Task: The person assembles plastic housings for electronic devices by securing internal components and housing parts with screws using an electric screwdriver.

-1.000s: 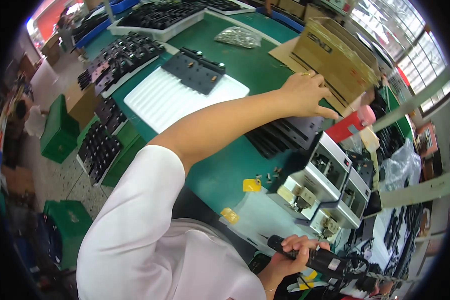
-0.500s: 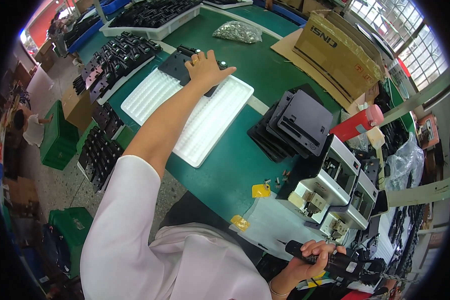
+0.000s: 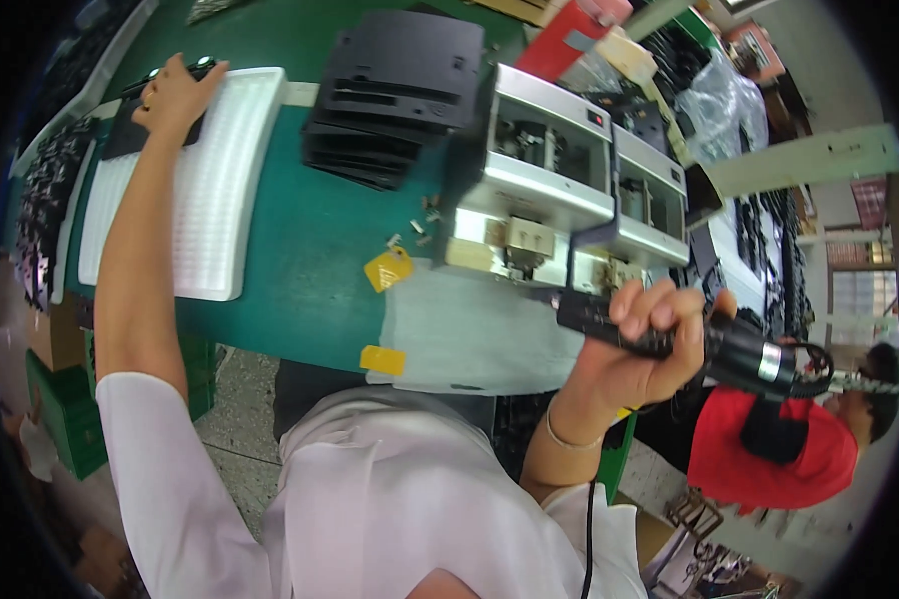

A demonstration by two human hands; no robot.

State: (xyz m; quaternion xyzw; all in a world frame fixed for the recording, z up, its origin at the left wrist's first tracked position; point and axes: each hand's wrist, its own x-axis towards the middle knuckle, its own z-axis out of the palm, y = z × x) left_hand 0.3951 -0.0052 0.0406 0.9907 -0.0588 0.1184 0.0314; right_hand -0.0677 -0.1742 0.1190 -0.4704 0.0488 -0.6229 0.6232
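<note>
At the far left, my left hand (image 3: 173, 108) stretches over a flat black plastic part (image 3: 125, 132) at the far end of a white ribbed tray (image 3: 215, 200). Its fingers and thumb are spread apart; the fingertips are partly lost against the part, and whether they touch it I cannot tell. On the right, my right hand (image 3: 644, 344) wraps round a black electric screwdriver (image 3: 754, 361). Its bit points left, in front of a silver machine (image 3: 544, 200) with a pale metal fixture (image 3: 524, 240) at its base.
Black panels (image 3: 400, 80) are stacked beyond the green table's middle. Yellow tags (image 3: 388, 268) and small metal pieces (image 3: 417, 232) lie near a white sheet (image 3: 479, 329). A red bottle (image 3: 572, 35) stands behind the machine. A person in red (image 3: 769, 449) is at the right.
The view has swung to the right. My right hand has raised the screwdriver up toward the silver machine. My left hand stays over the black part, its fingers still spread.
</note>
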